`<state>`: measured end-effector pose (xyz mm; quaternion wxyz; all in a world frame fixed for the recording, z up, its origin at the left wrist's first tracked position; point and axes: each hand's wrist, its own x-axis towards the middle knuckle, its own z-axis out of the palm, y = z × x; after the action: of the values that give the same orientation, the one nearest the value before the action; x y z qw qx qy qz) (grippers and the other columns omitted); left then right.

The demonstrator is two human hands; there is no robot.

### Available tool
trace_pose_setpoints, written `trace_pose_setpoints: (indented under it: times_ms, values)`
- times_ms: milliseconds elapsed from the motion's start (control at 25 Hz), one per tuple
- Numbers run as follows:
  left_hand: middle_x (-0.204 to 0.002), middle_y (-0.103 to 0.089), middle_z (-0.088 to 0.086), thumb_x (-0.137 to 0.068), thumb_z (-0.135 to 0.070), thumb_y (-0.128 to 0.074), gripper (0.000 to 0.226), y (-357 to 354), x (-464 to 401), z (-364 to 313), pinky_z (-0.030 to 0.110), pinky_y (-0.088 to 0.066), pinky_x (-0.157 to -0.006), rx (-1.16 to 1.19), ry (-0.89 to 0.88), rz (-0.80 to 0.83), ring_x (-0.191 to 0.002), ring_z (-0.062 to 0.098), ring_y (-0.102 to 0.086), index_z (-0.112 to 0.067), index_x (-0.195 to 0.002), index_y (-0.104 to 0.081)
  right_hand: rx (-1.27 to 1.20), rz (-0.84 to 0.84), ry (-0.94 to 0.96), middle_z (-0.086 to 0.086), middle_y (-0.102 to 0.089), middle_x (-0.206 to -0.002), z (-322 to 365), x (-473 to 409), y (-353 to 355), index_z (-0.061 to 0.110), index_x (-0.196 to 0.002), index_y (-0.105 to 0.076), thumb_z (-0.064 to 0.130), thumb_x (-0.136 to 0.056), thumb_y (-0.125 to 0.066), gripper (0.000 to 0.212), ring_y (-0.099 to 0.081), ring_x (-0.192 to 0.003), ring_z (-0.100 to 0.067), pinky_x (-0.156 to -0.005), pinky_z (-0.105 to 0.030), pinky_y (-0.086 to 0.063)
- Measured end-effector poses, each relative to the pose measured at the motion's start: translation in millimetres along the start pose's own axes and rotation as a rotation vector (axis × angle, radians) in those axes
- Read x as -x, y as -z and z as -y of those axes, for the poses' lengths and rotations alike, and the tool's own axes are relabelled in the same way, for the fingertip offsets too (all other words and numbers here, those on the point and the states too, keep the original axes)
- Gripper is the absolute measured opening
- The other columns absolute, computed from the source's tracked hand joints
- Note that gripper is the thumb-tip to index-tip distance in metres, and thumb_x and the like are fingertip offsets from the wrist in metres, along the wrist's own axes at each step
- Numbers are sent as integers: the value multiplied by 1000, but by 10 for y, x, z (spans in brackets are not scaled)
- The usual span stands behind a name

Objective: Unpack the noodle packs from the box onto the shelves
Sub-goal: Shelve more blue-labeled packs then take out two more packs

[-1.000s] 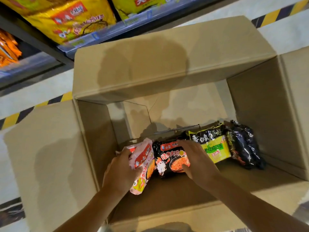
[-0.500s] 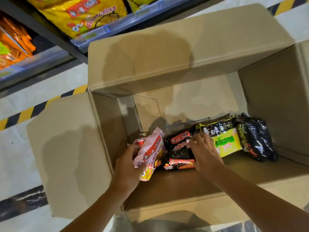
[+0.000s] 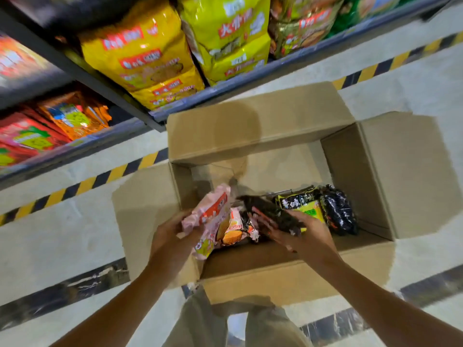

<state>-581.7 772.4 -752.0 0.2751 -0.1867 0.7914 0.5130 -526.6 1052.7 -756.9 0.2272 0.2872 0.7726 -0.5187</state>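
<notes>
An open cardboard box (image 3: 355,171) stands on the floor below me. My left hand (image 3: 170,236) grips pink noodle packs (image 3: 213,214), lifted near the box's left wall. My right hand (image 3: 308,236) holds a black and red noodle pack (image 3: 270,214) raised off the box floor. A black and green pack (image 3: 303,202) and a black pack (image 3: 340,214) lie at the back right of the box. Another pink and orange pack (image 3: 235,229) shows between my hands.
Shelves (image 3: 250,81) ahead hold large yellow noodle bags (image 3: 142,56) above and orange and red bags (image 3: 50,123) lower left. Yellow and black hazard tape (image 3: 100,179) runs along the floor. The box flaps spread out to the left, right and back.
Both hands have lifted their packs up from the box floor. The view has tilted up, bringing more of the shelves into sight.
</notes>
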Motion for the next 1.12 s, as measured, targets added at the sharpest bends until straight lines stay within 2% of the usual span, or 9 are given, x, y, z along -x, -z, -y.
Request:
trace_pose_setpoints:
  times_ms: [160,200,320,520,680,840,960,1080,1120]
  values:
    - [-97,-78,1,-87,-10,-73,15,442,615,-1031,38,-60,-77,107,-99,0,-91,16,-72,-17,-101,-74,-226,-42,81,-1,-73,-79,1038,658,540,17,-98,-74,10,-79,-82,21,-61,-64,-10,-55,-13,-49]
    - [-95,-78,-2,-88,-6,-71,17,536,802,-1335,35,-60,-75,116,-127,-13,-88,12,-72,-16,-102,-74,-282,-52,97,-4,-74,-82,1310,871,672,15,-98,-74,12,-81,-81,19,-63,-70,-12,-58,-15,-50]
    - [-91,-72,-17,-90,0,-66,24,796,1343,-2149,10,-51,-58,147,-192,-63,-76,-10,-67,-12,-111,-71,-318,-100,164,1,-75,-95,1974,1504,1037,13,-105,-75,20,-86,-77,21,-69,-87,-8,-73,-18,-53]
    - [-97,-75,-21,-94,-7,-63,26,1292,2403,-3189,11,-52,-72,206,-308,-100,-92,-4,-69,-17,-118,-67,-365,-140,229,4,-78,-100,2824,2530,1576,15,-112,-73,25,-89,-74,25,-73,-97,-12,-84,-32,-60]
    - [-89,-75,-24,-93,-11,-64,24,1636,3089,-3682,11,-53,-67,216,-352,-149,-88,-1,-71,-15,-117,-67,-432,-112,310,-3,-78,-100,3403,3071,1894,15,-106,-72,26,-89,-73,20,-74,-97,-22,-85,-45,-60]
    - [-94,-77,-10,-95,-18,-62,24,1937,3660,-4056,14,-54,-66,264,-427,-237,-87,6,-73,-9,-117,-65,-447,-92,421,-5,-78,-100,3941,3457,2106,17,-105,-71,32,-89,-72,22,-75,-94,-23,-84,-53,-60]
    - [-105,-75,8,-91,-23,-64,30,2128,4004,-4248,18,-56,-72,349,-477,-335,-93,15,-72,-5,-115,-65,-466,-75,515,-1,-78,-97,4287,3668,2211,20,-100,-72,36,-86,-72,21,-74,-94,-23,-81,-47,-61]
    - [-104,-76,7,-91,-26,-64,33,2402,4335,-4401,22,-57,-73,433,-508,-420,-94,18,-73,-6,-116,-65,-483,-20,563,-4,-78,-97,4616,3794,2212,16,-106,-71,33,-87,-71,25,-74,-95,-29,-70,-35,-61]
    - [-104,-76,7,-91,-27,-64,33,2524,4443,-4427,25,-58,-74,463,-515,-448,-95,20,-73,-7,-118,-65,-478,0,586,-3,-78,-99,4744,3846,2175,17,-107,-71,36,-85,-72,29,-73,-97,-30,-74,-37,-62]
